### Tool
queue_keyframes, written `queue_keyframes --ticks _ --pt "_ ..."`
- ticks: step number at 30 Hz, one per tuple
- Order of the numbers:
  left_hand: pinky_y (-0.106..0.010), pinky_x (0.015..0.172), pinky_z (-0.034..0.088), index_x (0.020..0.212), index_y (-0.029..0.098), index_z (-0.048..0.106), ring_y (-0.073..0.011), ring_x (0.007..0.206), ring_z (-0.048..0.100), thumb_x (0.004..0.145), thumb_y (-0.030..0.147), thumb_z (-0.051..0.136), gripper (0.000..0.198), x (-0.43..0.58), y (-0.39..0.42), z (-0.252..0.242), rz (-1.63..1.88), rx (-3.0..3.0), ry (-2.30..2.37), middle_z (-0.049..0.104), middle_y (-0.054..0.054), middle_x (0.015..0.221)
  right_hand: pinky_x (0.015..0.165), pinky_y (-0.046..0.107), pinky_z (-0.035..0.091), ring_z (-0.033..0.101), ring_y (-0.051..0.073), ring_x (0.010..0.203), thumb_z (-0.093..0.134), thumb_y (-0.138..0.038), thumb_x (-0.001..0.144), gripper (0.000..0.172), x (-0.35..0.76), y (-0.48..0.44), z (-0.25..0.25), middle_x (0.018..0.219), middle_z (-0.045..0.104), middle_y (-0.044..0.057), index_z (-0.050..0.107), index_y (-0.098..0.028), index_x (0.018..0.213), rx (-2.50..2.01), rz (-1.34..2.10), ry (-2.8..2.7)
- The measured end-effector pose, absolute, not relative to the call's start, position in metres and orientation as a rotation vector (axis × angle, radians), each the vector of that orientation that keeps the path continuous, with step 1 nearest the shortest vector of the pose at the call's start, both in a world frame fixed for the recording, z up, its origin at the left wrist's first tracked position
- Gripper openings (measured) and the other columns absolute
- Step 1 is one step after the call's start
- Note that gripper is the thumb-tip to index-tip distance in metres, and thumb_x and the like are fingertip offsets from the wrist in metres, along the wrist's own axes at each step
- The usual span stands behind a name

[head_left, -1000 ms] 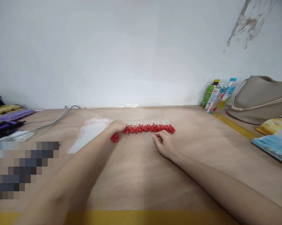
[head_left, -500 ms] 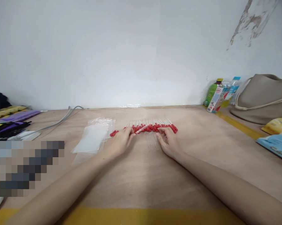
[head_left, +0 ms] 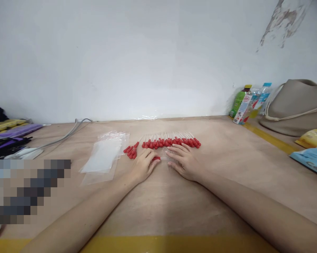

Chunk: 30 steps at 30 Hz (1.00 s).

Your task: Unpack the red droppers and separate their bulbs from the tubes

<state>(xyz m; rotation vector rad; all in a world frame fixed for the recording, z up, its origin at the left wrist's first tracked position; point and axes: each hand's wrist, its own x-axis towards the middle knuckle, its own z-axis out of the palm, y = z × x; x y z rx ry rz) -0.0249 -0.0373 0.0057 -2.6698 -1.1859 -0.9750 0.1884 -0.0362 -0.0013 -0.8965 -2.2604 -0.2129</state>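
My left hand [head_left: 144, 164] is closed with finger and thumb on the red bulb of a dropper [head_left: 156, 158]. Its thin clear tube points right, toward my other hand. Beside that tube, my right hand [head_left: 185, 161] lies low over the table with fingers spread, partly covering some thin clear tubes [head_left: 166, 151]. A long row of droppers with red bulbs [head_left: 163, 142] runs behind both hands, tubes pointing to the wall. Left of the row, several loose droppers [head_left: 132, 151] lie in a small cluster. Clear plastic bags [head_left: 102, 154] are stacked left of them.
Drink bottles [head_left: 246, 105] and a grey drawstring bag [head_left: 292, 109] stand at the back right, with blue and yellow packets [head_left: 310, 158] in front. A grey cable [head_left: 60, 137] and purple and yellow packets [head_left: 18, 130] lie at the left. Yellow tape [head_left: 153, 244] marks the near edge.
My left hand has moved nearer and slightly right, bringing the dropper away from the row. My right hand has shifted slightly left, its fingers now spread over the clear tubes.
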Motion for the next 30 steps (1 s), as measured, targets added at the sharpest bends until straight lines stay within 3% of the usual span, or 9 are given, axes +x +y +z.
queue_keyframes --ticks 5,9,14,19,30 --pt "-0.03 0.073 0.044 0.083 0.017 0.053 -0.016 0.079 0.052 0.086 0.028 0.043 0.015 -0.021 -0.039 0.007 -0.997 -2.691 -1.113 0.057 -0.005 0.083 0.1 0.045 0.03 0.045 0.02 0.114 0.046 -0.028 0.086 0.024 0.188 -0.031 -0.007 0.112 0.06 0.002 0.062 -0.023 0.103 -0.829 -0.189 -2.236" --pt "-0.034 0.08 0.045 0.095 0.017 0.055 -0.0187 0.089 0.054 0.084 0.029 0.047 0.018 -0.017 -0.038 0.007 -1.012 -2.705 -1.061 0.06 -0.007 0.092 0.097 0.043 0.036 0.047 0.02 0.112 0.048 -0.023 0.085 0.021 0.187 -0.027 -0.012 0.105 0.063 0.004 0.064 -0.019 0.097 -0.728 -0.136 -2.18" --pt "-0.038 0.087 0.046 0.097 0.016 0.059 -0.0199 0.096 0.057 0.085 0.027 0.047 0.02 -0.013 -0.033 0.002 -1.049 -2.732 -0.928 0.064 -0.008 0.097 0.095 0.042 0.039 0.05 0.02 0.11 0.048 -0.023 0.084 0.023 0.186 -0.026 -0.015 0.102 0.064 0.005 0.062 -0.019 0.102 -0.678 -0.09 -2.141" --pt "-0.038 0.089 0.045 0.096 0.015 0.06 -0.0197 0.098 0.058 0.084 0.026 0.048 0.02 -0.014 -0.031 -0.001 -1.079 -2.722 -0.897 0.064 -0.009 0.099 0.097 0.044 0.038 0.047 0.022 0.114 0.05 -0.031 0.084 0.034 0.186 -0.024 -0.017 0.114 0.058 0.009 0.055 -0.017 0.114 -0.714 -0.06 -2.181" --pt "-0.036 0.09 0.04 0.094 0.018 0.057 -0.0166 0.096 0.056 0.087 0.023 0.041 0.018 -0.01 -0.042 0.01 -0.9 -2.727 -0.949 0.065 -0.005 0.095 0.101 0.042 0.034 0.049 0.016 0.112 0.042 -0.016 0.086 0.029 0.188 -0.028 -0.011 0.109 0.062 0.005 0.055 -0.021 0.111 -0.567 0.001 -2.28"
